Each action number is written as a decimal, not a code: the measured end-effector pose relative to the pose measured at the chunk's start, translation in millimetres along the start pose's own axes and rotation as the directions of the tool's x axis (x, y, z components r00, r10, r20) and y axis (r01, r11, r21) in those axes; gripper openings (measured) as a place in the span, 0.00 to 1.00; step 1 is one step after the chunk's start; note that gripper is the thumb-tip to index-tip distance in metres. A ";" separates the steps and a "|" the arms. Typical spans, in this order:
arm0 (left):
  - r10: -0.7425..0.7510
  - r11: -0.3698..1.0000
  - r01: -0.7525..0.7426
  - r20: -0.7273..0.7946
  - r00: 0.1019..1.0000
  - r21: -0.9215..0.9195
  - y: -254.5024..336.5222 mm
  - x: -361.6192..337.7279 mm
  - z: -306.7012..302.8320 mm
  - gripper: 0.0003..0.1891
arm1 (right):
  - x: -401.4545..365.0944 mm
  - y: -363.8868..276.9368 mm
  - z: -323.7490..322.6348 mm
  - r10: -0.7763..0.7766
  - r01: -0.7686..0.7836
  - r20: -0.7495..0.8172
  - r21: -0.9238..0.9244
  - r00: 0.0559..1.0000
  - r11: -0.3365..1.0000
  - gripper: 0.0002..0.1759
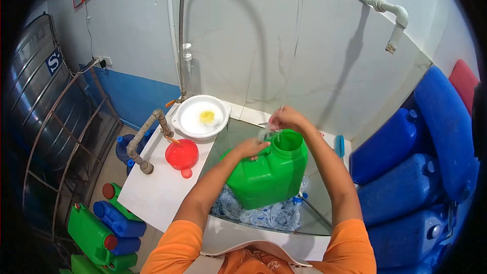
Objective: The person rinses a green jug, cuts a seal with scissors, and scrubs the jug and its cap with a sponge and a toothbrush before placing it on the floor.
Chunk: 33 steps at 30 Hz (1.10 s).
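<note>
A green plastic jerry can (264,180) with a wide round mouth is held over the sink, tilted a little. My left hand (252,148) is closed on its handle at the top. My right hand (286,117) is just behind the open mouth, its fingers pinched together; what they hold is too small to make out, though a thin dark edge shows beside them. Water splashes between the two hands, near the handle. Beneath the can, clear plastic bottles (281,217) with blue caps lie in the sink (317,203).
A white basin (178,128) holds suds and a yellow sponge (207,117). Near it are a red scoop (181,155) and a pipe tap (147,144). Blue jerry cans (401,193) are stacked at right; green ones (89,228) stand on the floor at left. A white pipe (393,7) overhangs.
</note>
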<state>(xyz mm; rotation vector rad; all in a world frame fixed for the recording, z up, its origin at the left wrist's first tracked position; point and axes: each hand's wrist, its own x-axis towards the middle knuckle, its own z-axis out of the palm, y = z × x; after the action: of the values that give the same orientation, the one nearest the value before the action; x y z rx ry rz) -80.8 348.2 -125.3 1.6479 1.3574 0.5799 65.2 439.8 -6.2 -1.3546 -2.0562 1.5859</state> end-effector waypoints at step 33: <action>-0.258 0.107 -0.326 -0.343 0.903 -0.939 29.2 -366.3 -10.8 0.26 | -89.3 -164.6 -1.5 -0.597 0.082 -0.503 -0.718 0.625 0.691 0.24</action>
<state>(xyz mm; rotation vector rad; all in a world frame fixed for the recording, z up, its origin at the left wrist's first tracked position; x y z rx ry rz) -179.9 7.4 -29.4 0.3115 0.7203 1.5738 28.8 373.7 165.2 -1.2799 -2.1599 0.0468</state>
